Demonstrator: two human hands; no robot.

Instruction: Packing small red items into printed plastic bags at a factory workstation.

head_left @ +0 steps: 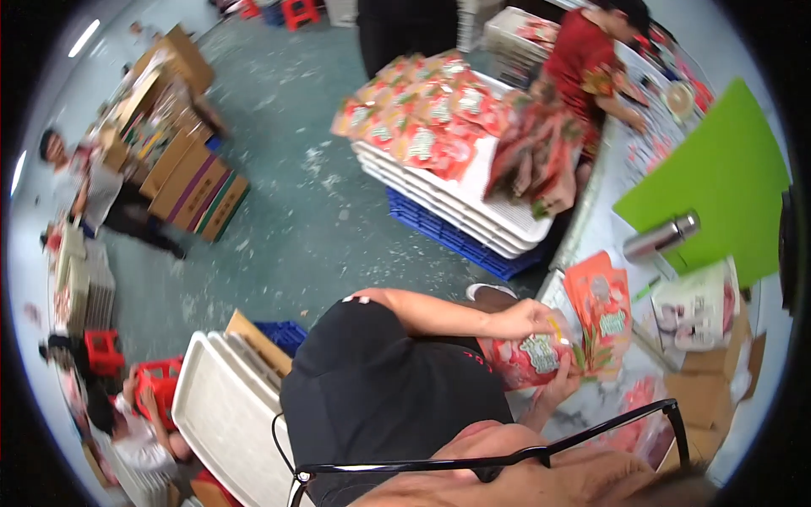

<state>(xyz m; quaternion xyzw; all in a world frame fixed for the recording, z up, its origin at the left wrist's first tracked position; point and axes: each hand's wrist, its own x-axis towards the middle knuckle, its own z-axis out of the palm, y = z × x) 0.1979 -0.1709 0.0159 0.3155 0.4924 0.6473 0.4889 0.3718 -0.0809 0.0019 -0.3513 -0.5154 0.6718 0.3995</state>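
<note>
While the left hand (521, 320) is clamped on the upper edge of a red pouch (530, 355) with a white-and-green label, the right hand (554, 388) grips its lower edge at five o'clock, the packet held before the wearer's black shirt (380, 380) at the rim of a marbled surface (601, 395). Just beside it, at two o'clock, orange-red pouches (604, 291) lie overlapping. Farther out in that direction, a steel flask (663, 235) lies on its side near a bright green board (714, 186). Cardboard (708, 384) sits at three o'clock, pink packaging (635, 406) at four. Toward eleven, printed pouches (422, 110) cover much of a stack of white trays (443, 203) on a blue base (456, 243). A co-worker in red (568, 55) leans over the surface near twelve; another person (84, 182) stands beside cartons (194, 182) at ten.
</note>
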